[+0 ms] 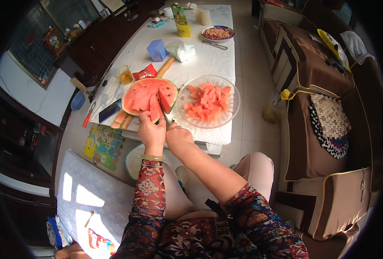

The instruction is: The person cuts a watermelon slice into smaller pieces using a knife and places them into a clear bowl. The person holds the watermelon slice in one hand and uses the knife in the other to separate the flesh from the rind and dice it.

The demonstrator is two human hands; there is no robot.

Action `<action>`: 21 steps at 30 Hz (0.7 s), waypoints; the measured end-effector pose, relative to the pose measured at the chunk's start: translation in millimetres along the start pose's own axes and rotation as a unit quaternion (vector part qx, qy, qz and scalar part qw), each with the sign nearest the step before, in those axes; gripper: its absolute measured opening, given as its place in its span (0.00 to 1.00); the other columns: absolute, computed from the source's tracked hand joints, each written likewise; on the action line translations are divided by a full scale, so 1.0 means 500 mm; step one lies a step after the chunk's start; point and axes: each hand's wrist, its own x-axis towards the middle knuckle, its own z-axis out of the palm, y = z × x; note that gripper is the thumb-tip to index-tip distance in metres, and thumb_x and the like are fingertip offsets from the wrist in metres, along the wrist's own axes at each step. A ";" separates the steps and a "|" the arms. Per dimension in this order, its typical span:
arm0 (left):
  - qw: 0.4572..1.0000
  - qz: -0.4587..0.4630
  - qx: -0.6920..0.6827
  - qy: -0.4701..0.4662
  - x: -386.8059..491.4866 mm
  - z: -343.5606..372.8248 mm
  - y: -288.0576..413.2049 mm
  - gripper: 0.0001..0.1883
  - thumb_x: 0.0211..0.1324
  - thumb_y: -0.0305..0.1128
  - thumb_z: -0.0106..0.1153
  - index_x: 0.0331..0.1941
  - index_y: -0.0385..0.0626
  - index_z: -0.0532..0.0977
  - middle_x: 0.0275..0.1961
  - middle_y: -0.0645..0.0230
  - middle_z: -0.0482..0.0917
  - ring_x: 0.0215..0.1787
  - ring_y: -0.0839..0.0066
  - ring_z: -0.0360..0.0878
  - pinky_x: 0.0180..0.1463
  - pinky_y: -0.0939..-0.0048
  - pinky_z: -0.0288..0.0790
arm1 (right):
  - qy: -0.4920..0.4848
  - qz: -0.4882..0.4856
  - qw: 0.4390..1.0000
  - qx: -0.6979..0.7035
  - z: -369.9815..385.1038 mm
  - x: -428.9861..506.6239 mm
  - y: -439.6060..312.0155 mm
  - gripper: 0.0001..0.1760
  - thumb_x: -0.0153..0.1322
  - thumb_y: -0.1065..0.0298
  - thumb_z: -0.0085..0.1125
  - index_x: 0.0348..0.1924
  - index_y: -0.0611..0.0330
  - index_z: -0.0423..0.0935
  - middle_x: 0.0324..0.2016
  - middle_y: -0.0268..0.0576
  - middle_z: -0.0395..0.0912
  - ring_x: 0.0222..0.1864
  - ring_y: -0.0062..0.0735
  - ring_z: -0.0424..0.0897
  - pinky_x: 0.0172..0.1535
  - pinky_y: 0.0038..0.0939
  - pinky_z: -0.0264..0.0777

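Observation:
My left hand (152, 133) pinches the lower end of a watermelon slice (154, 109), which stands against the cut half watermelon (139, 94). Beside it, my right hand (179, 138) is closed around what appears to be a knife, its handle hidden by the fingers. A narrow part of the blade (166, 119) shows just right of the slice. The half melon rests cut face up, with a wedge-shaped gap at its right side. To its right stands a clear ribbed bowl (238, 108) holding watermelon chunks (207, 100).
Wooden strips (166, 66) stick out from under the melon. Around it are a phone (110, 110), a glass of amber drink (124, 76) and a red packet (145, 72). Farther back are a blue box (156, 50), a tissue pack (181, 51), tongs (214, 45) and a plate of peanuts (218, 33).

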 end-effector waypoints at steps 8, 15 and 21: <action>1.000 -0.018 0.013 0.012 -0.021 -0.004 -0.011 0.24 0.50 0.36 0.66 0.48 0.40 0.69 0.46 0.52 0.77 0.44 0.49 0.80 0.48 0.54 0.74 | 0.002 0.005 1.000 0.000 -0.014 -0.061 0.022 0.15 0.66 0.74 0.55 0.44 0.74 0.71 0.33 0.56 0.82 0.33 0.46 0.86 0.35 0.35 0.82; 0.999 -0.035 0.015 0.021 -0.034 -0.006 -0.019 0.23 0.49 0.35 0.65 0.47 0.38 0.69 0.46 0.52 0.77 0.46 0.50 0.79 0.49 0.54 0.74 | 0.023 -0.011 1.000 0.004 -0.024 -0.078 0.035 0.11 0.67 0.73 0.54 0.41 0.73 0.72 0.31 0.55 0.83 0.32 0.45 0.86 0.33 0.35 0.82; 0.998 -0.039 0.023 0.051 -0.040 0.001 -0.046 0.21 0.47 0.34 0.65 0.44 0.38 0.71 0.45 0.53 0.77 0.46 0.50 0.78 0.50 0.54 0.73 | -0.003 0.000 1.000 0.027 -0.031 -0.074 0.036 0.11 0.67 0.75 0.53 0.41 0.72 0.71 0.32 0.57 0.83 0.35 0.49 0.86 0.37 0.39 0.82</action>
